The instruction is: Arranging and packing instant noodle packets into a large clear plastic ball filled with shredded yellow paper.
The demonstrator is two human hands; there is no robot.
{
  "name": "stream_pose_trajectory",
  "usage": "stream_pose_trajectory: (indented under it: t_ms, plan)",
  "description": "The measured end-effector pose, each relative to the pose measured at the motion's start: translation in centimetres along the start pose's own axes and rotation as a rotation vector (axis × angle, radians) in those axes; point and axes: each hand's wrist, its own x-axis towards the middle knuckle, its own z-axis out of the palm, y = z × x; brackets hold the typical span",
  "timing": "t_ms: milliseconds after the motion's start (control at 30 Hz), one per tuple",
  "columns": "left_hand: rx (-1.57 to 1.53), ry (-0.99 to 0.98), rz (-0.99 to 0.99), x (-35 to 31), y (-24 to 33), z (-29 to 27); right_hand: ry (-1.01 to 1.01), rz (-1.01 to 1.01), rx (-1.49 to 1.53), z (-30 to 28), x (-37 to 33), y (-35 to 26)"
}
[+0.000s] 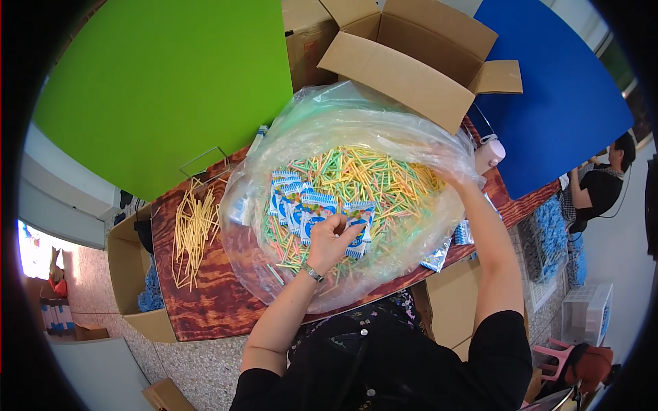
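A large clear plastic bag (329,127) lies wide open before me, full of thin yellow, green and pink sticks (384,175). On the sticks' left and middle rest several small blue-and-white packets (286,188), overlapping in a row. My left hand (327,241) is over them with its fingers curled, its thumb across a blue-and-white packet (359,214) at the row's right end; it appears to grip this one. My right hand (452,178) reaches to the bag's right side, beside the sticks. Plastic and blur hide its fingers.
Loose pale yellow sticks (194,236) lie on the red-brown table (212,308) at left. An open cardboard box (404,75) stands behind the bag. A pink cylindrical object (489,155) and foil packets (439,255) are at right. A person (598,181) sits farther right.
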Motion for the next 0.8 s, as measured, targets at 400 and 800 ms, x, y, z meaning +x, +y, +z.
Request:
stream_pose_trajectory:
  t_ms: [400, 800]
  plan:
    - [0.118, 0.141, 0.182, -0.5, -0.9, 0.2, -0.619, 0.213, 1.319, -7.6, 2.5, -9.6]
    - [0.280, 0.356, 0.493, -0.2, -0.9, -0.6, -0.307, -0.241, 0.269, -12.5, 4.3, -16.5]
